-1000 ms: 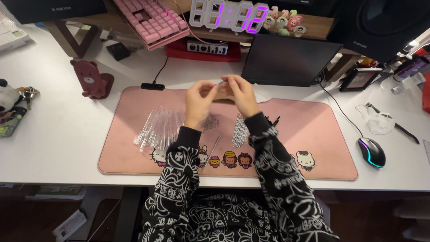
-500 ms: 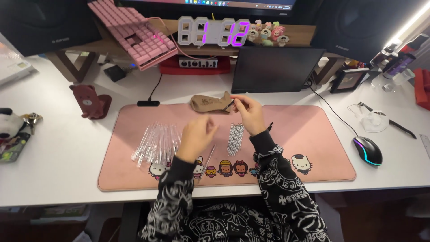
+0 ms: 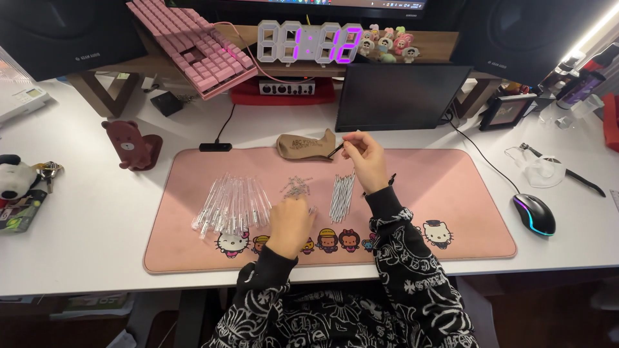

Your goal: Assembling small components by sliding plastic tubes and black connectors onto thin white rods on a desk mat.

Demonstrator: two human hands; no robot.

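Right hand (image 3: 365,156) pinching thin dark pen part (image 3: 336,150) above pink mat (image 3: 451,187); left hand (image 3: 290,222) loosely curled over small metal springs (image 3: 296,188), grip unclear.

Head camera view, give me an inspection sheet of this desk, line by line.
Surface: white desk with pink mat.
Job's things: clear tubes, small metal parts, thin refills, tan pouch on the mat.
Clutter: bear stand, plush panda, mouse.
Grippers: left hand on the mat by the small parts; right hand pinches a thin dark piece.
Cables: black cable to the mat's edge; mouse cable.
Surroundings: pink keyboard, digital clock, tablet.
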